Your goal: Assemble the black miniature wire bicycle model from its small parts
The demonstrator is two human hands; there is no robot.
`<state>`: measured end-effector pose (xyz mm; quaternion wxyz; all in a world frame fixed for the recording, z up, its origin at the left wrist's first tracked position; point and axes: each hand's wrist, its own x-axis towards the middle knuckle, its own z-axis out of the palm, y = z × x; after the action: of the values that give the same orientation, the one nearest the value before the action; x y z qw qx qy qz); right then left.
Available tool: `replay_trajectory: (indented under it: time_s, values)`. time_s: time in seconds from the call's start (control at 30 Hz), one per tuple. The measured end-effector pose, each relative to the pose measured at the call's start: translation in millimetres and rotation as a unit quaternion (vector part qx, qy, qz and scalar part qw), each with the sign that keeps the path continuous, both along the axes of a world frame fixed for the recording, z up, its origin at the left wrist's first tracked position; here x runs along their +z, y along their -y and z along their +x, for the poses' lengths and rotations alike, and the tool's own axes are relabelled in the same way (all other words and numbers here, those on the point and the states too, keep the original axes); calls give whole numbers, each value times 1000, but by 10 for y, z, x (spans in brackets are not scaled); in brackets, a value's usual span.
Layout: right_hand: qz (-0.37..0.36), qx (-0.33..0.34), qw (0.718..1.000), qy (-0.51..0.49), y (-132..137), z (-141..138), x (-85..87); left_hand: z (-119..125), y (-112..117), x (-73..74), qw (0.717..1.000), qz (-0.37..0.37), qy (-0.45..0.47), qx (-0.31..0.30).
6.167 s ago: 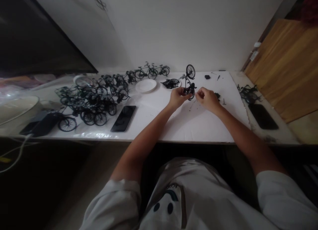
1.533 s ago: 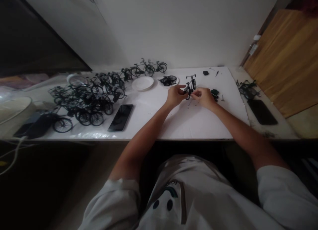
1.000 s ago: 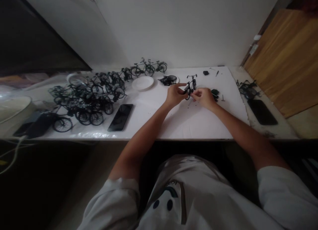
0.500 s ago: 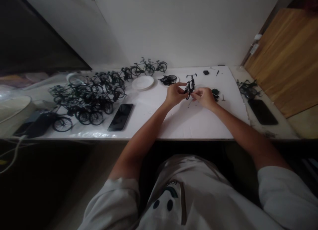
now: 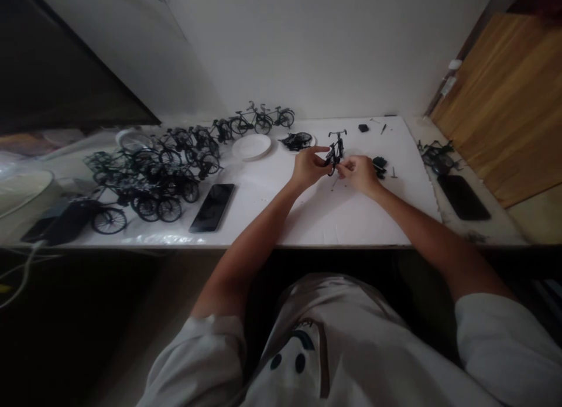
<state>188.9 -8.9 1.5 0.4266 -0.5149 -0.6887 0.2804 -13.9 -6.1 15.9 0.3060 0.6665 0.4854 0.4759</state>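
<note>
A small black model bicycle (image 5: 337, 147) stands upright on the white board, its handlebar away from me. My left hand (image 5: 308, 166) grips it near the rear wheel from the left, index finger stretched across by the seat. From the right, my right hand (image 5: 357, 171) has thumb and fingertips pinched together at the rear wheel; whatever they pinch is too small to make out. A dark green clump of parts (image 5: 379, 166) lies just right of that hand, with a small T-shaped piece (image 5: 394, 173) beside it.
Many finished-looking model bicycles (image 5: 158, 184) crowd the left side. Nearby are a white plate (image 5: 252, 147), a phone (image 5: 212, 208) and a plate with black bicycle parts (image 5: 298, 140). A second phone (image 5: 463, 197) and a dark small black block (image 5: 363, 128) are to the right.
Almost nothing differs. Both hands stay at the model bicycle's rear wheel, and the whole view has shifted very slightly.
</note>
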Motion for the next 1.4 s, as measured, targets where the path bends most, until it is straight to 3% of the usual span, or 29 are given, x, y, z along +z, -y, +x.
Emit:
replay_trajectory:
  time_s: [0.23, 0.43, 0.67, 0.97, 1.2, 1.4]
  values:
    - [49, -20, 997, 58, 41, -16, 32, 16, -33, -65, 1000, -13, 5, -7]
    - [61, 0, 998, 31, -42, 51, 14, 42, -25, -62, 999, -28, 33, -2]
    - [41, 4, 999, 14, -53, 58, 9, -10, -29, -2, 1000, -8, 4, 13]
    - [47, 29, 998, 38, -26, 64, 101, -29, -84, -62, 997, 25, -68, 30]
    - [89, 43, 990, 99, -121, 197, 128, -85, -162, -85, 997, -63, -21, 37]
    - [26, 48, 979, 196, -154, 328, 123, -99, -193, -47, 981, -183, 58, 16]
